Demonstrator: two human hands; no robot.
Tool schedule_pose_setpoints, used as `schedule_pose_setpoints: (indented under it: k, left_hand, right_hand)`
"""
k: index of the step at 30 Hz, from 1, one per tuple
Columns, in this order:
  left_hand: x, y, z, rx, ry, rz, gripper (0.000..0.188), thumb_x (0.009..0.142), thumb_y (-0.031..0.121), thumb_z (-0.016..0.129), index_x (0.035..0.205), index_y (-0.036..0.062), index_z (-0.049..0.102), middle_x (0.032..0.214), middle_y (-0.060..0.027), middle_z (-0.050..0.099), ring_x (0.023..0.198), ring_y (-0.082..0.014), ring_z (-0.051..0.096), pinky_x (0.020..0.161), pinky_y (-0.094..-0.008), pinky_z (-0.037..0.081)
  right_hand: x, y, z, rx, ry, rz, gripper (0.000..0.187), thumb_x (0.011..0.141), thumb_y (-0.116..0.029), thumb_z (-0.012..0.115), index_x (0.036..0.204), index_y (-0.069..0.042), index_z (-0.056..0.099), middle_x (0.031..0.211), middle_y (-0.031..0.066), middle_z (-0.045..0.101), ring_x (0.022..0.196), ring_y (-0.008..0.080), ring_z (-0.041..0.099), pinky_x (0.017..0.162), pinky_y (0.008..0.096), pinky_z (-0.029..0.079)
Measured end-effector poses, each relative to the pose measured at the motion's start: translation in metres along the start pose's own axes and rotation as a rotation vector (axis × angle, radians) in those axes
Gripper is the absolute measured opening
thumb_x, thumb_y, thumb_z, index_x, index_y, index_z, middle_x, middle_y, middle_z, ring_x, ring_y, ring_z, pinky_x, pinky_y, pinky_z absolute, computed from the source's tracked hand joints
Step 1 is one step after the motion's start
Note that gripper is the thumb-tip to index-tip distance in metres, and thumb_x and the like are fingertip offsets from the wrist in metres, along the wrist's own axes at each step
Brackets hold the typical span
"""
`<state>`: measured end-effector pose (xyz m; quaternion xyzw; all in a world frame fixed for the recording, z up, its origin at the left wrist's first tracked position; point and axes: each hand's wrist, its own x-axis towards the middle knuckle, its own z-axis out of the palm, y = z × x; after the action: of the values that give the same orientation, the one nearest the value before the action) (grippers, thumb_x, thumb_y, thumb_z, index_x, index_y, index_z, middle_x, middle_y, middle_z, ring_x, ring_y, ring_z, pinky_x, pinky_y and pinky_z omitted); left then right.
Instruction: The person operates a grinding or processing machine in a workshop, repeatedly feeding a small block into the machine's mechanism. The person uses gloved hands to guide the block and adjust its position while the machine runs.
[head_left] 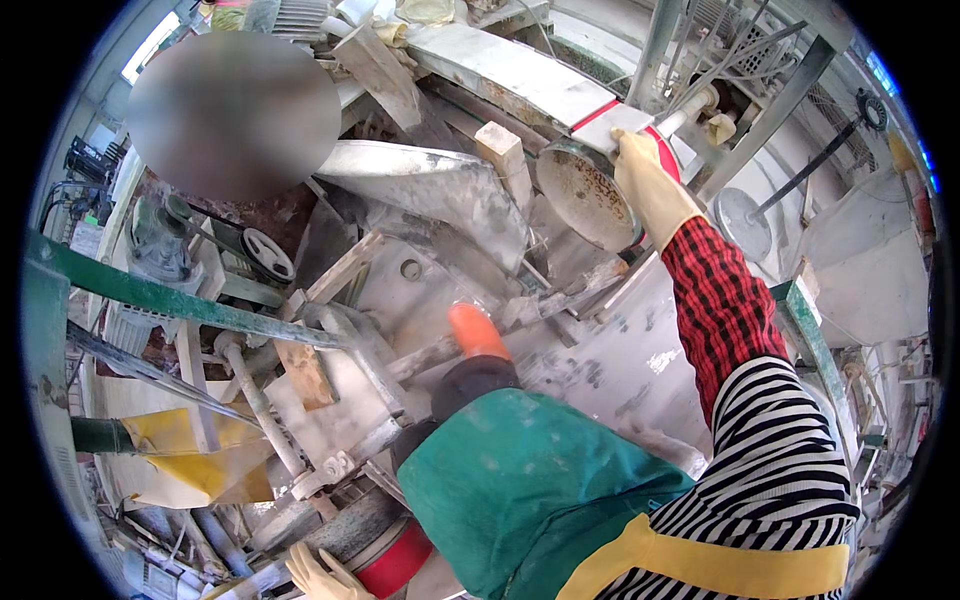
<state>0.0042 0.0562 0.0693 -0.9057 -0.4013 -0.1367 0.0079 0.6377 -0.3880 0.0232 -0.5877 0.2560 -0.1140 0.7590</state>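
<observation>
At one o'clock, the right hand (652, 185) curls gloved fingers onto a red-edged pale strip (600, 128); at seven, the left hand (322, 577) parts its fingers beside a red drum (395, 562). Dust coats floor (625, 370) and machinery (160, 240).

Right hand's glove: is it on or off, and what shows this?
On: the cream glove covers the right hand and reaches the red-and-black checked sleeve.

Head-worn fisheye view, facing downward.
</observation>
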Motion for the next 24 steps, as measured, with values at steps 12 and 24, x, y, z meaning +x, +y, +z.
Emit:
schedule_pose_setpoints:
  k: [12,24]
  left_hand:
    - [-0.021,-0.016,0.023,0.078,-0.011,-0.015,0.044,0.105,0.014,0.060,0.144,-0.0061,0.057,0.155,-0.0231,0.053,0.145,-0.0329,0.050,0.122,-0.0417,0.042]
    - [-0.026,-0.004,0.030,0.181,0.031,-0.078,0.044,0.105,0.017,0.058,0.146,0.0006,0.056,0.154,-0.0256,0.052,0.136,-0.0434,0.054,0.114,-0.0466,0.044]
  right_hand:
    - [0.065,0.013,-0.039,-0.395,0.029,-0.373,0.054,0.099,-0.012,0.062,0.151,-0.001,0.051,0.134,0.0232,0.064,0.120,0.0323,0.066,0.092,0.0382,0.059]
    - [-0.108,0.058,0.058,-0.124,-0.572,-0.428,0.048,0.098,-0.011,0.071,0.145,-0.004,0.061,0.140,0.0103,0.068,0.128,0.0199,0.064,0.110,0.0325,0.049]
